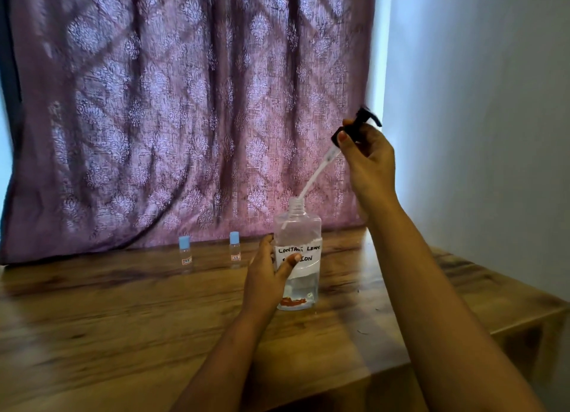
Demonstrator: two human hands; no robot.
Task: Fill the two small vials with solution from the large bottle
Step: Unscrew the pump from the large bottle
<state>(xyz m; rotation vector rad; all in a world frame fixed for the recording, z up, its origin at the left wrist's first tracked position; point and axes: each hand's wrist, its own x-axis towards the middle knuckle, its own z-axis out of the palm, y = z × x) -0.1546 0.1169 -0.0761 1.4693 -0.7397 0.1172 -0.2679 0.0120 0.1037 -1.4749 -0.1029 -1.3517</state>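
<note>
Possibly the tube (314, 174) snags and tips the bottle (298, 229) the left hand (264, 277) grips, right hand (368, 160) gripping the pump (359, 124).

Dim rm, backlit thru curtain (191, 109); motion blur on table (123, 319), edges warped.

2 vials (185, 252) (234, 247) | 1 lg bottle (298, 228) | 1 pump cap (359, 124) | 2 hands (267, 277) (368, 160) | 1 table (123, 319)

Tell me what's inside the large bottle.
Clear liquid low down, and the end of the pump tube, through the neck. The label and left hand cover the middle, hiding the liquid level.
</note>
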